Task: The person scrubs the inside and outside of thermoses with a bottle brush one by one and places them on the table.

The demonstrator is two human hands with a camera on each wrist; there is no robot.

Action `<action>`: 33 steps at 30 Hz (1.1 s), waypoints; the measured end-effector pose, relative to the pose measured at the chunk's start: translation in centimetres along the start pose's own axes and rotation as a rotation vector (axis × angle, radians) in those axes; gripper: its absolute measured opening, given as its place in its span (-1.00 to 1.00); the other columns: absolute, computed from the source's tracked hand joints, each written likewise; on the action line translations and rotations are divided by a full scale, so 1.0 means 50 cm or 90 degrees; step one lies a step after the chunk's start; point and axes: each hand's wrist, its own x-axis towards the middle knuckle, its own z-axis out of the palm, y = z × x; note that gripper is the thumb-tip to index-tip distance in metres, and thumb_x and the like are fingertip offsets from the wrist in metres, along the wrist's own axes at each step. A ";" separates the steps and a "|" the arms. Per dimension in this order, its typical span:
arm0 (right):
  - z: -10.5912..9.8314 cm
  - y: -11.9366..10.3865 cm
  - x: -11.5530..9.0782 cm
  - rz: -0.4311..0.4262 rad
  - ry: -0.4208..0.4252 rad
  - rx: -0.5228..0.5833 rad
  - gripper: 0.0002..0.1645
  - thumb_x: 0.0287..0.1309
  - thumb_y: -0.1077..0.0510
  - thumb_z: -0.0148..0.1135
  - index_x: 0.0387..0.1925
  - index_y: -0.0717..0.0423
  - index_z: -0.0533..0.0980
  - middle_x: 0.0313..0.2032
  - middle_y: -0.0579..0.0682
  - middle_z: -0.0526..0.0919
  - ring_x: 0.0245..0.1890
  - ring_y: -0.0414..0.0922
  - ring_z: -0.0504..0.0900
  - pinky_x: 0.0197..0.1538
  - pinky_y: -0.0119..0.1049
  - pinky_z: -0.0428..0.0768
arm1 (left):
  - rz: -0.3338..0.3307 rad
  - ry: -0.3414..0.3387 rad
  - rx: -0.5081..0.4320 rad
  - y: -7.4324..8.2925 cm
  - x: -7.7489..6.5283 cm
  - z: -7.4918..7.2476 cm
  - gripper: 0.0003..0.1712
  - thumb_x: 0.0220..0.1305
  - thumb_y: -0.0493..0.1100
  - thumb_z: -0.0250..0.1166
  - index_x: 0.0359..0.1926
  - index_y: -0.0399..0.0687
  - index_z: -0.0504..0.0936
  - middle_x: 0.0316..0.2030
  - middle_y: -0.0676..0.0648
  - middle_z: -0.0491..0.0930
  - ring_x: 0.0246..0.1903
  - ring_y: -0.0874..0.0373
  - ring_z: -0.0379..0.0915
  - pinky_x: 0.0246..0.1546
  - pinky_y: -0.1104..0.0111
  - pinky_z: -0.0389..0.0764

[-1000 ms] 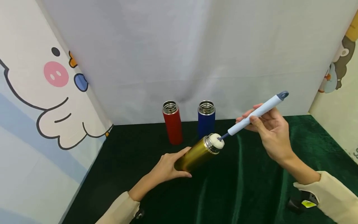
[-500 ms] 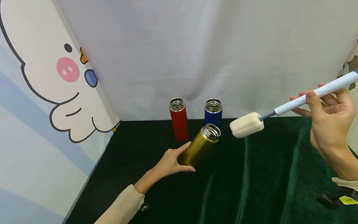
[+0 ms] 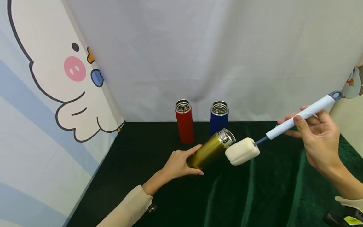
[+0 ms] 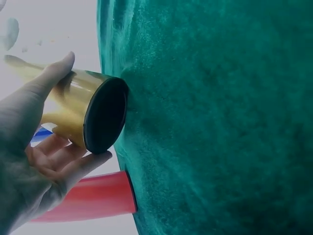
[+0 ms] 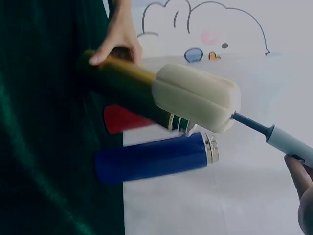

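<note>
My left hand point(image 3: 178, 164) grips a gold vacuum flask point(image 3: 208, 153) low on its body, tilting its open steel mouth up to the right. In the left wrist view the dark base of the gold flask point(image 4: 105, 115) shows between thumb and fingers. My right hand point(image 3: 319, 135) pinches the pale blue handle of a bottle brush point(image 3: 300, 118). Its white sponge head point(image 3: 242, 151) is outside the flask, just right of the mouth. Seen from the right wrist, the sponge head point(image 5: 195, 95) overlaps part of the flask's mouth.
A red flask point(image 3: 185, 126) and a blue flask point(image 3: 219, 121) stand uncapped behind the gold one. Dark green cloth point(image 3: 227, 198) covers the table. A white curtain point(image 3: 158, 56) hangs along its back edge, with a cartoon-printed sheet point(image 3: 42, 126) at the left.
The brush head has come out of the gold flask, swung away to the right, then returned leftward and lower, close to the mouth. The left hand keeps its hold; the flask's tilt has varied slightly.
</note>
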 end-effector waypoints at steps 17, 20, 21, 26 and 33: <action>0.036 0.037 0.026 -0.108 0.033 0.068 -0.67 0.34 0.61 -0.06 0.10 0.46 0.33 -0.14 0.28 0.73 -0.17 0.08 0.82 -0.09 -0.18 0.73 | 0.078 -0.035 0.008 0.012 0.014 0.006 0.10 -0.01 0.26 0.60 0.52 0.25 0.30 -0.03 -0.03 0.77 -0.36 0.24 0.62 -0.27 0.43 0.62; 0.028 0.040 0.030 -0.109 0.043 0.023 -0.67 0.34 0.61 -0.04 0.08 0.42 0.34 -0.15 0.24 0.74 -0.18 0.03 0.83 -0.09 -0.23 0.73 | 0.086 -0.031 0.021 0.012 0.016 0.003 0.10 -0.02 0.27 0.59 0.52 0.22 0.31 -0.04 -0.03 0.77 -0.40 0.26 0.59 -0.31 0.45 0.59; 0.024 0.039 0.031 -0.106 0.046 0.007 -0.67 0.33 0.60 -0.03 0.08 0.40 0.35 -0.16 0.23 0.74 -0.19 0.01 0.83 -0.09 -0.25 0.73 | 0.089 -0.028 0.025 0.012 0.017 0.001 0.10 -0.01 0.28 0.59 0.52 0.20 0.31 -0.05 -0.03 0.77 -0.41 0.27 0.58 -0.33 0.46 0.58; -0.003 0.034 0.025 -0.086 0.029 -0.122 -0.64 0.35 0.56 0.01 0.10 0.31 0.40 -0.16 0.08 0.76 -0.20 -0.14 0.82 -0.10 -0.42 0.71 | 0.088 -0.018 0.018 0.008 0.013 -0.004 0.09 0.01 0.28 0.58 0.52 0.19 0.30 -0.07 -0.04 0.77 -0.41 0.27 0.56 -0.33 0.47 0.56; -0.029 0.017 -0.010 -0.019 -0.041 -0.115 -0.61 0.36 0.59 -0.05 0.14 0.33 0.40 -0.14 0.03 0.78 -0.18 -0.18 0.82 -0.16 -0.43 0.71 | 0.055 -0.009 -0.013 0.002 0.003 -0.005 0.10 0.01 0.25 0.58 0.53 0.20 0.29 -0.12 -0.05 0.73 -0.40 0.26 0.54 -0.30 0.47 0.57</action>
